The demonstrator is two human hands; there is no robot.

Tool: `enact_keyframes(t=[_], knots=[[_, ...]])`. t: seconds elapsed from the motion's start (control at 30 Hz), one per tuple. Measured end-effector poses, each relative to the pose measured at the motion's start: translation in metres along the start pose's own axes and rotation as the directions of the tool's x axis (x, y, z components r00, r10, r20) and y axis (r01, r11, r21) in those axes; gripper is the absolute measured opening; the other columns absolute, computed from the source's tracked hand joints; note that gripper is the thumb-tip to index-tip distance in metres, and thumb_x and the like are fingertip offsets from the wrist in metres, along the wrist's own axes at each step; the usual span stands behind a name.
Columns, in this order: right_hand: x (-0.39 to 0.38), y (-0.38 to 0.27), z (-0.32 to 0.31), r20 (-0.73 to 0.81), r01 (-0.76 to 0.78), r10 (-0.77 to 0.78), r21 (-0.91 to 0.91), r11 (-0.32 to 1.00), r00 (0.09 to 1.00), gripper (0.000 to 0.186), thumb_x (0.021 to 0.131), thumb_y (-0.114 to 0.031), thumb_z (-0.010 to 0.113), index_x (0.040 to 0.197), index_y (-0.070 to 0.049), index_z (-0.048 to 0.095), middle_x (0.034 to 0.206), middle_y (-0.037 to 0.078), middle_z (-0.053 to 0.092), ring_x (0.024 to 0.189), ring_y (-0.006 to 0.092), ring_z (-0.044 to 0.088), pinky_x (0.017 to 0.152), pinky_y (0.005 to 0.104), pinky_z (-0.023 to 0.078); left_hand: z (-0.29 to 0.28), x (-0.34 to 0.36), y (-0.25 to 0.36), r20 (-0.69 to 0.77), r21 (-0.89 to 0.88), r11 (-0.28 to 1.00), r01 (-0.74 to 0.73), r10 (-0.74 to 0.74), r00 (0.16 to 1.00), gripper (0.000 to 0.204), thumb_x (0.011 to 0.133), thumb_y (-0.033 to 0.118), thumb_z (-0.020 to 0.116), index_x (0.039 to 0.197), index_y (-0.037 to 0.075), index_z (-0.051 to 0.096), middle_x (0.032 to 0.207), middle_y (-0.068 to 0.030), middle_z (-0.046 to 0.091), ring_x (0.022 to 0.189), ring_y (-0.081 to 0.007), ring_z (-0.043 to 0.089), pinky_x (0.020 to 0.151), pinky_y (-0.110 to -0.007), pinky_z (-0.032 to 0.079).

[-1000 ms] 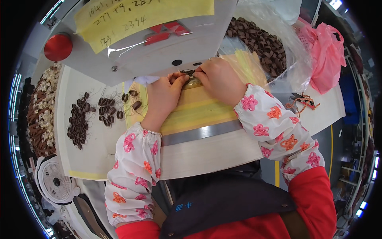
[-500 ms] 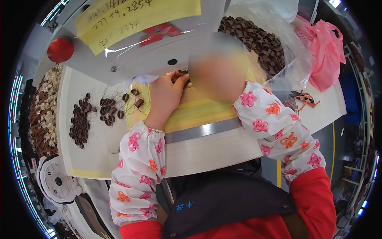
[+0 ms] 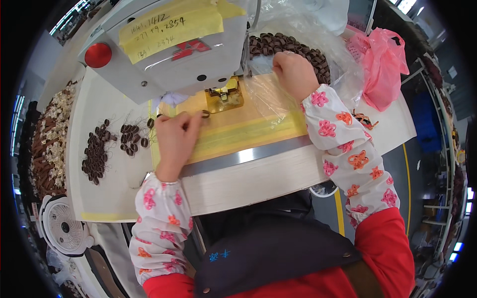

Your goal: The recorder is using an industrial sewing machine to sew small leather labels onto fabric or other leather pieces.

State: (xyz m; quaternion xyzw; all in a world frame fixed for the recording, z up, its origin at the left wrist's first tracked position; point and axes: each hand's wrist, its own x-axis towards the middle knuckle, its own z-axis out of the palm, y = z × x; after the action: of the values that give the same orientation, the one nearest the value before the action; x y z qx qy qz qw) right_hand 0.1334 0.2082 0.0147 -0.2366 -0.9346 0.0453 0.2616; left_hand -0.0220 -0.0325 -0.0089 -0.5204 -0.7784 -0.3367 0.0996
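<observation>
My left hand [image 3: 176, 139] is left of the sewing machine's needle area [image 3: 224, 97], its fingers bent together with a small brown loop [image 3: 205, 114] at the fingertips. At the near edge of a heap of brown loops [image 3: 288, 45], my right hand [image 3: 296, 74] has its fingers curled inward; whatever they may hold is hidden. Beyond my left hand, a few sewn loops [image 3: 150, 122] with loose threads lie next to a small cluster [image 3: 131, 139] and a bigger group [image 3: 97, 154] of the same brown loops.
The grey machine head [image 3: 174, 59] with a red knob [image 3: 98, 55] overhangs the table. Clear plastic [image 3: 338, 64] surrounds the heap, and a pink bag [image 3: 382, 69] stands at the right. Small orange-handled snips [image 3: 365, 120] lie near my right sleeve. A white fan [image 3: 64, 226] sits lower left.
Both hands have left the needle area. My left hand drew back left toward me with a brown loop; my right hand went to the heap. The whole view has shifted slightly.
</observation>
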Motion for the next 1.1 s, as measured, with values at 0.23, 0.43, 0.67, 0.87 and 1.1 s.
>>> enact_keyframes(t=[0.23, 0.43, 0.67, 0.87, 1.1], knots=[[0.004, 0.032, 0.002, 0.167, -0.078, 0.122, -0.249, 0.965, 0.978, 0.012, 0.071, -0.011, 0.058, 0.081, -0.004, 0.059, 0.085, 0.012, 0.058, 0.081, 0.0299, 0.058, 0.068, 0.0393, 0.047, -0.036, -0.01, -0.024, 0.004, -0.285, 0.902, 0.325, -0.338, 0.941, 0.014, 0.077, 0.012, 0.062, 0.073, -0.002, 0.063, 0.061, -0.0099, 0.059, 0.051, -0.0145, 0.05, 0.051, -0.025, 0.037], [0.007, 0.023, -0.01, 0.074, 0.007, 0.005, -0.161, 0.987, 0.997, 0.007, 0.07, -0.008, 0.055, 0.074, -0.002, 0.059, 0.086, 0.013, 0.059, 0.076, 0.0284, 0.059, 0.064, 0.0383, 0.048, -0.007, 0.006, 0.01, 0.004, 0.046, 0.993, -0.109, 0.109, 0.994, 0.023, 0.077, 0.009, 0.057, 0.096, -0.004, 0.058, 0.091, -0.0169, 0.058, 0.086, -0.033, 0.051, 0.075, -0.038, 0.039], [-0.006, -0.055, 0.014, 0.308, -0.161, -0.127, 0.755, 0.636, 0.943, 0.014, 0.07, 0.001, 0.064, 0.079, 0.002, 0.054, 0.076, 0.003, 0.056, 0.066, 0.0086, 0.054, 0.058, 0.0208, 0.044, 0.04, 0.019, 0.022, 0.01, -0.058, 0.998, 0.013, -0.012, 1.0, 0.016, 0.079, 0.009, 0.054, 0.09, -0.001, 0.048, 0.081, -0.0179, 0.052, 0.074, -0.0338, 0.051, 0.063, -0.04, 0.04], [-0.015, -0.062, 0.013, 0.495, -0.48, -0.111, 0.866, 0.138, 0.862, 0.026, 0.072, 0.005, 0.062, 0.095, 0.002, 0.05, 0.083, 0.005, 0.057, 0.073, 0.008, 0.056, 0.063, 0.0204, 0.047, 0.022, 0.016, 0.027, 0.167, -0.341, 0.907, 0.246, -0.199, 0.966, 0.016, 0.082, 0.01, 0.054, 0.093, -0.001, 0.05, 0.072, -0.0113, 0.056, 0.064, -0.0182, 0.054, 0.058, -0.029, 0.042], [-0.022, -0.061, 0.021, 0.516, -0.505, -0.138, 0.856, 0.108, 0.845, 0.023, 0.073, 0.003, 0.063, 0.093, 0.002, 0.053, 0.086, 0.004, 0.057, 0.074, 0.0089, 0.057, 0.065, 0.0212, 0.047, 0.016, 0.018, 0.027, 0.222, -0.482, 0.84, 0.247, -0.156, 0.963, 0.01, 0.082, 0.008, 0.052, 0.084, -0.001, 0.055, 0.066, -0.003, 0.052, 0.061, -0.0092, 0.046, 0.058, -0.022, 0.039]])
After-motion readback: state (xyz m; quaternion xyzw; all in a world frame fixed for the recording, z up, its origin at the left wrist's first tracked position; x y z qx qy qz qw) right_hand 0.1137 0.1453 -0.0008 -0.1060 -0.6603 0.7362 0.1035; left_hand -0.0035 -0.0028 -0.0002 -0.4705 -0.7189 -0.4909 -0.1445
